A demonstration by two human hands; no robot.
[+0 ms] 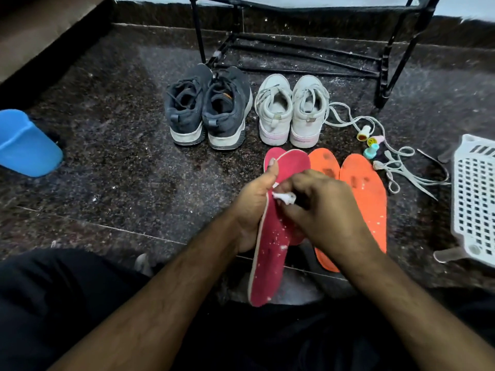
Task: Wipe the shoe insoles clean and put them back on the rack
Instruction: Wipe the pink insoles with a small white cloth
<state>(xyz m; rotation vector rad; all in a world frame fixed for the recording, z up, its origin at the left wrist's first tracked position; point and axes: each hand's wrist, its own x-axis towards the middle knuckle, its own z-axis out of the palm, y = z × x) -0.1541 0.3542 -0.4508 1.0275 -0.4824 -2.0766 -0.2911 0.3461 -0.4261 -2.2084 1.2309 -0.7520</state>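
Observation:
My left hand (253,207) grips a pink-red insole (270,253) by its left edge and holds it up over the floor. White specks dot its lower half. My right hand (326,210) pinches a small white wad of tissue (285,197) against the insole's middle. A second pink-red insole (273,153) lies partly hidden behind the held one. Two orange insoles (367,194) with dark stains lie on the floor to the right. The black metal shoe rack (294,49) stands at the back.
A dark grey pair of sneakers (206,111) and a white pair (292,111) stand before the rack. Loose white laces (396,167) and small coloured caps (371,141) lie at right. A white plastic basket (474,196) sits far right, a blue tub (25,144) far left.

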